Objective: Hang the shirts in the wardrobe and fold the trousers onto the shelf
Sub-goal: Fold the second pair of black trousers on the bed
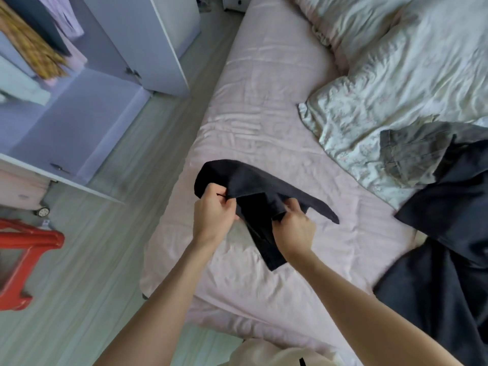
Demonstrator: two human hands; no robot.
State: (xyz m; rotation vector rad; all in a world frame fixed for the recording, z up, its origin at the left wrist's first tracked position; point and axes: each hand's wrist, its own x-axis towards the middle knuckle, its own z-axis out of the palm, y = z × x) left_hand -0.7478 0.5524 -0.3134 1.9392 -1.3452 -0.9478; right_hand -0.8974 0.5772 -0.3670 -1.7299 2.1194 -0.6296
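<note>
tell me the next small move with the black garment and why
Probably lay the black garment flat on the pink sheet and smooth it. Both the left hand and right hand grip it bunched above the bed, too crumpled to fold or hang yet.

Garment [253,191] held over bed [264,101] by left hand [214,217] and right hand [294,231]. Wardrobe [79,114] left of bed; clothes pile [443,207] right, on bed.
</note>
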